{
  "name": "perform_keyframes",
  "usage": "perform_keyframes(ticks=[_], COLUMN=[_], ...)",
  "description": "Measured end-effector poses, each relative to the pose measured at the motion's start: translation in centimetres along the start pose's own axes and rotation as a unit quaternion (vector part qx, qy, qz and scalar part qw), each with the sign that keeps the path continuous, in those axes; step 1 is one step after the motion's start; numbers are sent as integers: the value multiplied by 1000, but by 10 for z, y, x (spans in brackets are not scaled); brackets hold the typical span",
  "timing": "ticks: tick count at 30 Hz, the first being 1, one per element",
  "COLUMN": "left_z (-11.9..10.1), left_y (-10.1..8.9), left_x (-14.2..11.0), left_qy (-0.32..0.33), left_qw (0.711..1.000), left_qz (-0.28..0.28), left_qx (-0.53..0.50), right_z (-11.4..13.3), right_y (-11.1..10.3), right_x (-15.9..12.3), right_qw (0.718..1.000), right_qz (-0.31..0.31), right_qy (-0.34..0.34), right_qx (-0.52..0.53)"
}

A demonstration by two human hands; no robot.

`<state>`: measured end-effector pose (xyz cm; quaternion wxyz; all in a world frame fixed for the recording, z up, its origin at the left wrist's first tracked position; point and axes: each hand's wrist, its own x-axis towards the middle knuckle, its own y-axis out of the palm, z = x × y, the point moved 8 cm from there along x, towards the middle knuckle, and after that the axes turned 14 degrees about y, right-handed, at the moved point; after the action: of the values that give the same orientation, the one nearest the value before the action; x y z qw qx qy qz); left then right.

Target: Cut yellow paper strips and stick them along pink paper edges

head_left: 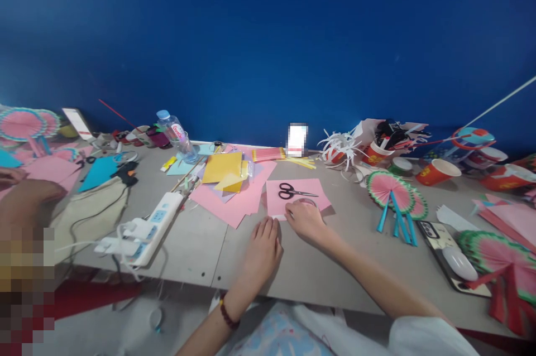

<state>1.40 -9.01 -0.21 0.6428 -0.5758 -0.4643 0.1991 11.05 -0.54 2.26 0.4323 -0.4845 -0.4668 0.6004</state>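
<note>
A pink sheet of paper (320,188) lies on the table in front of me, with black-handled scissors (286,191) resting on it. My right hand (306,222) is closed at the sheet's near edge, fingertips down on the paper; what it pinches is hidden. A clear curved rim (309,201) shows just beyond its knuckles, perhaps a tape roll. Near the fingertips a narrow pale strip (278,217) runs along the paper's edge. My left hand (266,247) lies palm down with fingers stretched out, its fingertips close to that strip.
Left of the sheet are yellow paper packs (221,167), a plastic bottle (178,135) and a power strip (157,227) with cables. Watermelon-patterned paper fans (387,188), a paper cup (438,173) and a phone under a mouse (459,264) are at right. Another person's arm (25,205) is at far left.
</note>
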Motion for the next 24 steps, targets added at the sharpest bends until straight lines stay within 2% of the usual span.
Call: perform_keyframes(ticks=[7, 14, 24], left_z=[-1, -3, -2], left_y=[7, 6, 6], left_x=[0, 3, 4], left_qy=[-14, -20, -35], left_qw=[999, 998, 998], left_qz=[24, 44, 45], left_qx=[15, 25, 21], right_z=[2, 2, 4], right_y=[5, 6, 5], right_x=[0, 2, 5], right_qw=[1000, 999, 999], right_qz=[24, 25, 27], right_qy=[3, 6, 7], right_qx=[-16, -22, -25])
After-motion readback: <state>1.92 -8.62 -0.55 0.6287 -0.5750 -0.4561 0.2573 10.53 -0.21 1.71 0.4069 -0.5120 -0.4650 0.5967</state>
